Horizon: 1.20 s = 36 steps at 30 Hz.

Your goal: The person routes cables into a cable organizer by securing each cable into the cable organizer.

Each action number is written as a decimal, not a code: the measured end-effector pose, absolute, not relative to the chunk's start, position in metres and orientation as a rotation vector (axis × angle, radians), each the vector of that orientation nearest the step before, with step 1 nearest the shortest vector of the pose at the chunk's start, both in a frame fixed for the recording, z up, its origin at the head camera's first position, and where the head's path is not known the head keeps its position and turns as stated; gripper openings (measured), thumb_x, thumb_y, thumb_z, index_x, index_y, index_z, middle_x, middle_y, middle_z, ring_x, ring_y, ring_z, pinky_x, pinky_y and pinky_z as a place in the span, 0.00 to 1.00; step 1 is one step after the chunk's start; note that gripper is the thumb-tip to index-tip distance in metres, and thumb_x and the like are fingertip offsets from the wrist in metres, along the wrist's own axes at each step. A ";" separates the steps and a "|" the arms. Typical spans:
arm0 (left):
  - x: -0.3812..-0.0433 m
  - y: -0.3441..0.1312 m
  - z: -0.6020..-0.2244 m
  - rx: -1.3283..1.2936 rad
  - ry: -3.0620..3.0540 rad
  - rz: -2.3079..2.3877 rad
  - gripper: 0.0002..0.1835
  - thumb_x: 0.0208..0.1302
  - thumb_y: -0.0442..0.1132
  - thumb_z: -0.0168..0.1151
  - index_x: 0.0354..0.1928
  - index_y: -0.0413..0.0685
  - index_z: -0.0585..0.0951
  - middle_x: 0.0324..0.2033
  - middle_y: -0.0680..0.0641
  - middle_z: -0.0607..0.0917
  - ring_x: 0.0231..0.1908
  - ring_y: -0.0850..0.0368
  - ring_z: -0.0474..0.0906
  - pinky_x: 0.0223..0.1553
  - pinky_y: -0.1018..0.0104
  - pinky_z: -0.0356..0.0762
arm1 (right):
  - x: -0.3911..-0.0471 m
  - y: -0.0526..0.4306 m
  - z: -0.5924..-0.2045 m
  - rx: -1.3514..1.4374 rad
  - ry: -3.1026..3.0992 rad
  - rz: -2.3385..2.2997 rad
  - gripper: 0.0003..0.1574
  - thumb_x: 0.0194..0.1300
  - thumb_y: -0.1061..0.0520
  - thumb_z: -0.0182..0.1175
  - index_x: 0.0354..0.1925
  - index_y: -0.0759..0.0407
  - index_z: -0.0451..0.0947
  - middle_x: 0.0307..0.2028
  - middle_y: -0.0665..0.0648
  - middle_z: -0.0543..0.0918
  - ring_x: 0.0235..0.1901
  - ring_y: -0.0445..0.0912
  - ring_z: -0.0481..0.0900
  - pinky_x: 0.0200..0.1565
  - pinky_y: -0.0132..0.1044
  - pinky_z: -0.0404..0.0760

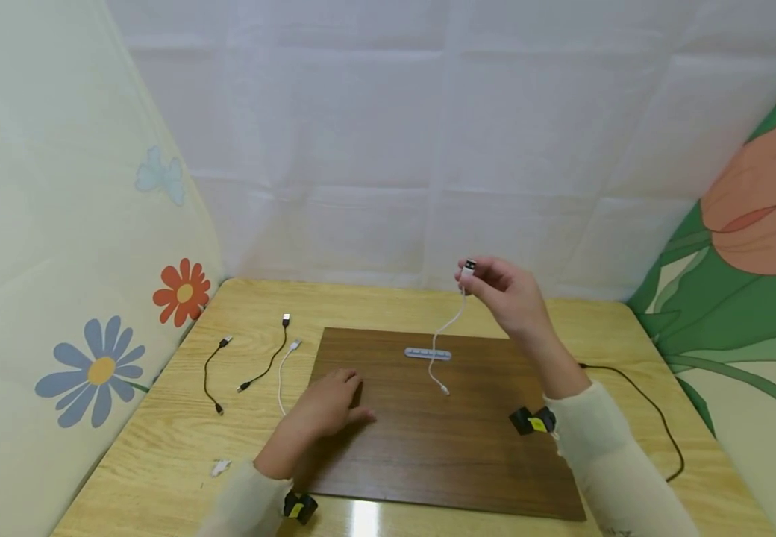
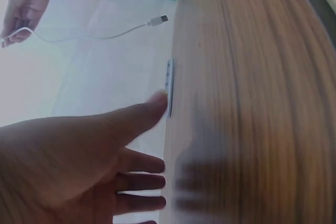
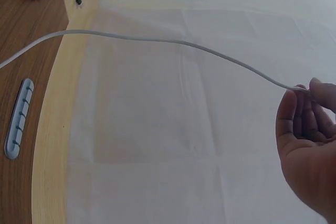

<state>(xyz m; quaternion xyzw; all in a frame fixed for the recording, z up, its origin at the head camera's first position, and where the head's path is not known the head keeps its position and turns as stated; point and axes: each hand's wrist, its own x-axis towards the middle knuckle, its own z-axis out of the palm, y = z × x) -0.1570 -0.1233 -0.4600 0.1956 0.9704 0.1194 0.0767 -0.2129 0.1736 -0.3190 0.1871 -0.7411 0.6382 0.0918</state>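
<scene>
My right hand [image 1: 505, 294] pinches a white USB cable [image 1: 450, 322] by its upper plug, raised over the back of the brown board [image 1: 388, 440]. The cable's other end dangles down in front of a pale blue cable clip strip [image 1: 417, 353], which lies near the board's back edge. In the right wrist view the strip [image 3: 20, 119] shows several slots, with no cable in them. Above the board's left side my left hand [image 1: 326, 403] hovers with fingers extended and holds nothing. From the left wrist view, the thumb overlaps the clip strip [image 2: 170, 87].
Left of the board lie two short black USB cables [image 1: 208, 373] [image 1: 279, 350] and another white cable [image 1: 282, 377], partly behind my left hand. A white scrap [image 1: 220, 467] sits at the front left. A long black cable [image 1: 656, 410] curves along the right side of the wooden table [image 1: 146, 455].
</scene>
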 end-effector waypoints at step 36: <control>-0.151 -0.049 -0.463 0.782 2.761 1.300 0.04 0.72 0.41 0.62 0.38 0.50 0.81 0.29 0.58 0.84 0.29 0.69 0.75 0.33 0.73 0.76 | -0.211 0.164 -0.341 0.474 -2.242 2.016 0.13 0.69 0.54 0.67 0.46 0.61 0.84 0.35 0.50 0.86 0.37 0.44 0.81 0.47 0.34 0.83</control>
